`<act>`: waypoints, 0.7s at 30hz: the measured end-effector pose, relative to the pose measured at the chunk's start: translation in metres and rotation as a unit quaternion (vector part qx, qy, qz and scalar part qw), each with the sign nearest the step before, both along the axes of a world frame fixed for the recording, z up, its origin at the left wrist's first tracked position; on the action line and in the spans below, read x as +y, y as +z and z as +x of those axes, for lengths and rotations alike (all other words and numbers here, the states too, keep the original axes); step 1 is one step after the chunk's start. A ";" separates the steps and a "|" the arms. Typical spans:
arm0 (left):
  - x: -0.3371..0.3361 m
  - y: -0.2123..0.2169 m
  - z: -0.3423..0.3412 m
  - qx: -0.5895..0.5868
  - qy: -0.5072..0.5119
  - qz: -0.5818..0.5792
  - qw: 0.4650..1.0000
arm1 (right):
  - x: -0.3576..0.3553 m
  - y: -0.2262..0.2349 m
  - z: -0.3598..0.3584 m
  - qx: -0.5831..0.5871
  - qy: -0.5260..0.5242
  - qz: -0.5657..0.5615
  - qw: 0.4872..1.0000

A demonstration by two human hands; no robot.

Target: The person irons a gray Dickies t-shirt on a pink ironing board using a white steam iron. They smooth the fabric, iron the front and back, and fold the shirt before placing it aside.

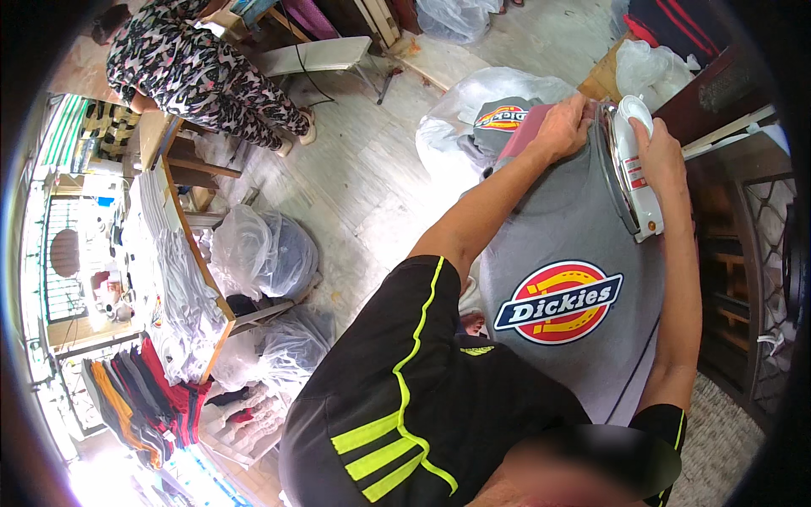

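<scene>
A grey garment [549, 228] with a round red, yellow and blue printed emblem lies spread out in front of me. My right hand [663, 165] is wrapped round the handle of a white clothes iron [639, 193] at the garment's far right side. Most of the iron's body shows to the left of my fingers, its metal edge along the cloth. My left hand [564, 128] is closed on the garment's far edge, left of the iron; its fingertips are partly hidden. Beside my left wrist is a dull pink cloth [525, 131].
Another grey printed garment [498, 118] lies on clear plastic [448, 106] beyond my left arm. Filled plastic bags [266, 249] stand by a table stacked with pale cloth [173, 270]. A co-worker [194, 68] bends at the far left. A dark cabinet [735, 245] stands right.
</scene>
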State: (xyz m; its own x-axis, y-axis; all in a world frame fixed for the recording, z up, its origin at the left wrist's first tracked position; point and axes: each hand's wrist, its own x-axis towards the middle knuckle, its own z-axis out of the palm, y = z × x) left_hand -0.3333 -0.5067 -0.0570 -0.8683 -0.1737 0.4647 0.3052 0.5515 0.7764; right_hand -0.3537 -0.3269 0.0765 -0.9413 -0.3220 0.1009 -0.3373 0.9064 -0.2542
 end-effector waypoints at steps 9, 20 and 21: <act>0.006 -0.003 0.003 0.007 -0.004 0.030 1.000 | 0.007 -0.005 0.006 -0.001 -0.009 -0.013 1.000; 0.000 -0.005 -0.002 0.014 -0.003 0.012 1.000 | 0.002 -0.005 0.017 0.001 -0.037 -0.019 0.999; 0.000 -0.008 -0.005 0.015 -0.004 0.023 1.000 | 0.002 -0.005 0.019 0.006 -0.036 -0.016 0.999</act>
